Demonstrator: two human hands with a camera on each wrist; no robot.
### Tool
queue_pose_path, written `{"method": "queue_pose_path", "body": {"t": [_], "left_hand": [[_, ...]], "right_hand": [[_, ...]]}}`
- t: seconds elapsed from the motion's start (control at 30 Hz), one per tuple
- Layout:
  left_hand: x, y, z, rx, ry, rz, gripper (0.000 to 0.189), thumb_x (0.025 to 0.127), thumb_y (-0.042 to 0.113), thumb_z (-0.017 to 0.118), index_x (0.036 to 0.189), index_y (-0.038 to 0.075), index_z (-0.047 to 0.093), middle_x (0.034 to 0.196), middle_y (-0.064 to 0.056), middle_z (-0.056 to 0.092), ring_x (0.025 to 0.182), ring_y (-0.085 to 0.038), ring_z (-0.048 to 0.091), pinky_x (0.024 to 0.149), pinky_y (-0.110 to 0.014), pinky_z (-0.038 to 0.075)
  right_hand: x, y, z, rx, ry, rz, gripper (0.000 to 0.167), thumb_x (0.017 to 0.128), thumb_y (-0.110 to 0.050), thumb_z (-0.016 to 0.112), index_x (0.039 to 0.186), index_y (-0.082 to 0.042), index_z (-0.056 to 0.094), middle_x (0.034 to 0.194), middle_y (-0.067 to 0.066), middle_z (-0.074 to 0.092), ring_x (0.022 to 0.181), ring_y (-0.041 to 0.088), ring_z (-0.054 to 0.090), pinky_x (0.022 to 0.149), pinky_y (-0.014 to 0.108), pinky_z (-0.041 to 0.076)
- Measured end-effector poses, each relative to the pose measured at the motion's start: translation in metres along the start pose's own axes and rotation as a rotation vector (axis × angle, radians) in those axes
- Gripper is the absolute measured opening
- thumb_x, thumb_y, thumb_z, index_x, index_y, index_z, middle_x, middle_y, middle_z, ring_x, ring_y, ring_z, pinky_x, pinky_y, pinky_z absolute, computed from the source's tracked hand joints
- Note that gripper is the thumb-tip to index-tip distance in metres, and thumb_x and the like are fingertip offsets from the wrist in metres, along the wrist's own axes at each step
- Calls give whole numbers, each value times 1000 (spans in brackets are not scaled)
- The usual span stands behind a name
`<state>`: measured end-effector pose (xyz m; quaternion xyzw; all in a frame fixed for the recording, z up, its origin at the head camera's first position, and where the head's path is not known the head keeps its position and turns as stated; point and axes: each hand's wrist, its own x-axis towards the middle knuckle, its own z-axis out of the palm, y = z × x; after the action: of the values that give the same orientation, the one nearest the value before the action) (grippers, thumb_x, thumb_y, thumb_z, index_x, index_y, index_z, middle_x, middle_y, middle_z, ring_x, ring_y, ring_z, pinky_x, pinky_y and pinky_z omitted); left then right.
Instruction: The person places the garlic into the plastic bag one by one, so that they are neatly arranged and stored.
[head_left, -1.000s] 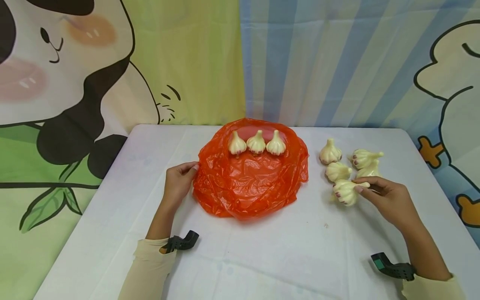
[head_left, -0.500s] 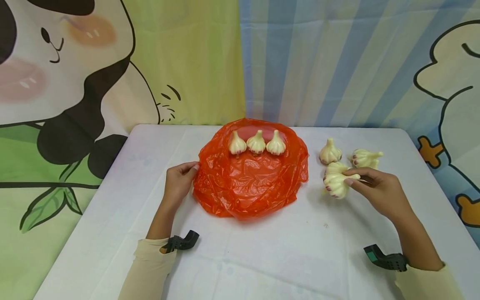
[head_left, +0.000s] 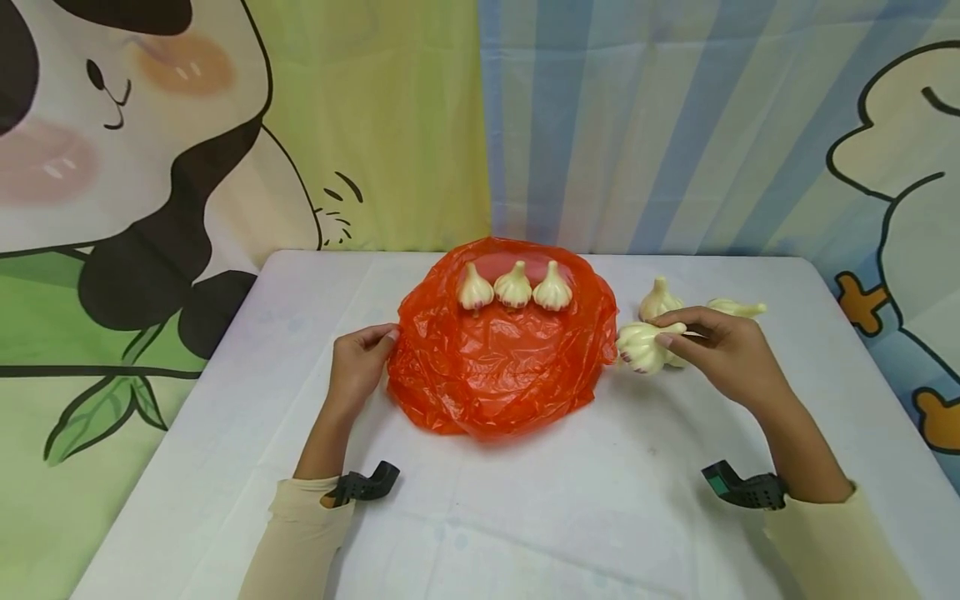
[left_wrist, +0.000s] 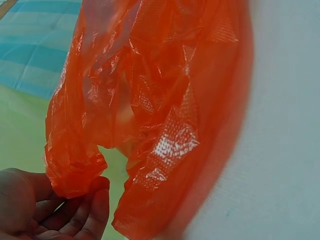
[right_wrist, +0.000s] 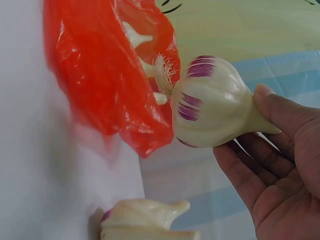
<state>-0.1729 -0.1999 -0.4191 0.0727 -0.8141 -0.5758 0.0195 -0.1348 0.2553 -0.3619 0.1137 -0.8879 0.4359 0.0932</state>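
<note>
Head view has your right hand (head_left: 723, 350) pinching one bulb (head_left: 645, 346) by its stem, lifted above the table (head_left: 525, 517), just beside the right edge of the red bag (head_left: 495, 358). Your left hand (head_left: 358, 362) pinches the bag's left edge between thumb and fingers. Three bulbs (head_left: 513, 287) stand upright in a row inside the bag, toward its far side. Others lie on the table behind your right hand, which partly hides them, so you cannot count them surely.

You seem to be mid-carry, bringing another bulb to the bag. Right wrist view shows its rooty end facing the bag; whether the two touch, you cannot tell. Next, I'd judge, the move calls for clearing the crumpled edge, lowering the bulb near the row, then letting go while your left hand steadies the bag.
</note>
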Motion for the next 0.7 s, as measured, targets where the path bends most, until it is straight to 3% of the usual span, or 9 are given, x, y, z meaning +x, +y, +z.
{"method": "queue_pose_path", "body": {"t": [0.4, 0.7], "left_hand": [[0, -2, -1, 6, -2, -8, 30, 99, 24, 59, 116, 3, 70, 112, -11, 67, 99, -19, 61, 79, -19, 53], [0, -1, -1, 5, -1, -12, 30, 99, 24, 59, 117, 3, 70, 113, -11, 67, 100, -20, 61, 79, -19, 53]], "right_hand": [[31, -33, 18, 114, -31, -70, 19, 88, -5, 72, 107, -2, 72, 105, 12, 68, 90, 4, 64, 80, 14, 50], [54, -34, 39, 126, -126, -74, 19, 90, -14, 72, 107, -7, 72, 104, 6, 68, 97, 21, 65, 84, 22, 52]]}}
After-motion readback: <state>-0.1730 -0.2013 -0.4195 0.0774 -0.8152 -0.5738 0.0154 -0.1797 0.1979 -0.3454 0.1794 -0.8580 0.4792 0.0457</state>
